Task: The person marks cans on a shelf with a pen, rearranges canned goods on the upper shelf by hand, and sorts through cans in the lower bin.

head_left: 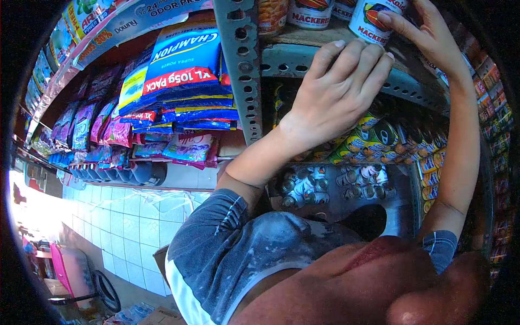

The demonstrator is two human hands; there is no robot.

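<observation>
A white can of mackerel [374, 23] with a red and blue label stands at the front of a wooden shelf [336, 39], at the top of the view. My right hand [428, 30] reaches round its right side, thumb on the label; the other fingers are partly cut off by the frame. Just below the can, my left hand [346, 81] shows its back, with bent fingers close together by the can's base and the shelf edge. Whatever those fingers hold, if anything, is hidden. Another mackerel can [310, 13] stands to the left.
A perforated metal post [245, 70] divides the cans from blue Champion packs [184, 59] on the left. Yellow-labelled cans [374, 138] fill the shelf below. More cans [306, 187] stand lower down. Stacked goods [495, 108] line the far right.
</observation>
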